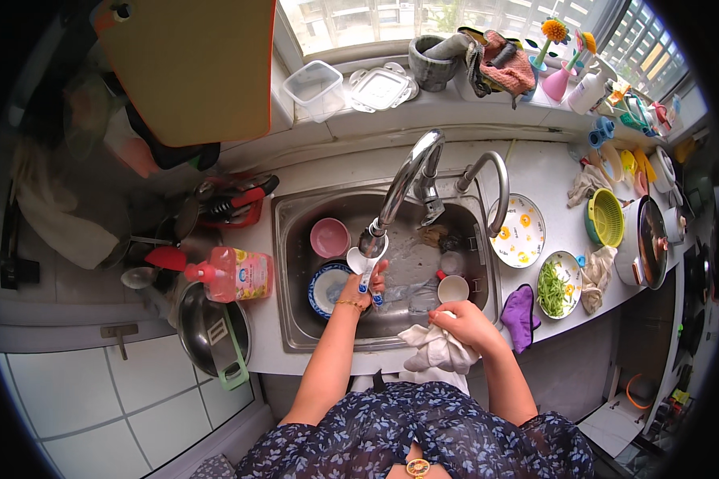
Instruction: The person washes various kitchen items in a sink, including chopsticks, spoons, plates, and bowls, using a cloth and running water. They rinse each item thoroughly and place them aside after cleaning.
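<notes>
My left hand [351, 293] grips white ceramic soup spoons [365, 280] with blue-patterned handles. Their bowls sit right under the spout of the chrome faucet [402, 182], above the stainless steel sink [284, 287]. Bunched in my right hand [468, 326] is a white cloth [434, 354], held over the sink's front edge. Below my left hand a blue-rimmed white bowl [322, 290] is partly hidden. A pink bowl [329, 238] lies behind it. On the sink's right side are a white cup [453, 290] and a small clear container [452, 263].
A pink soap pump bottle [239, 275] and a cleaver [223, 341] with a green handle are at left. Right of the sink are a patterned plate [518, 230], a plate of shredded green vegetable [554, 286], a purple cloth [519, 317] and a lidded pot [634, 245]. A second curved spout [503, 185] arches nearby.
</notes>
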### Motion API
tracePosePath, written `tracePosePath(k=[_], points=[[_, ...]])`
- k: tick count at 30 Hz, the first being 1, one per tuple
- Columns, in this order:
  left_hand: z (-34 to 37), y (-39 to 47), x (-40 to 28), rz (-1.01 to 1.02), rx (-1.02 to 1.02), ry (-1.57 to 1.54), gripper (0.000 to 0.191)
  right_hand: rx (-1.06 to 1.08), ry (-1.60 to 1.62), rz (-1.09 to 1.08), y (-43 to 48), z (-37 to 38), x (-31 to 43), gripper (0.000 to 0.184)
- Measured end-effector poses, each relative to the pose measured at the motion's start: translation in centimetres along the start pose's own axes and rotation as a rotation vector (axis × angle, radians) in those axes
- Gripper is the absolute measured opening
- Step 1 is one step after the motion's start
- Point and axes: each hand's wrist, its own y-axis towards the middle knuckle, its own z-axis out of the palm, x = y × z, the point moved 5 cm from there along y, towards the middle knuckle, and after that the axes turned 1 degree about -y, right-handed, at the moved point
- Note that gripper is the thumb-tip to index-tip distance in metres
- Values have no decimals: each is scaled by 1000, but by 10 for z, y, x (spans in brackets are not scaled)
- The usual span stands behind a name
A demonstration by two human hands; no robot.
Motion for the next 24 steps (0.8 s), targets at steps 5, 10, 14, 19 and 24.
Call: tracePosePath(k=[5, 10, 14, 19, 24], points=[[22, 5, -9, 48, 128, 146, 39, -22, -13, -49, 9, -5, 15, 36], [26, 9, -13, -2, 253, 246, 42, -28, -258, -112, 31, -6, 34, 38], [36, -3, -5, 22, 223, 359, 50, -18, -270, -74, 24, -8, 27, 37], [29, -19, -12, 124, 117, 748, 47, 31, -214, -37, 8, -22, 18, 35], [35, -14, -35, 495, -27, 1337, 38, -67, -217, -43, 24, -50, 27, 38]])
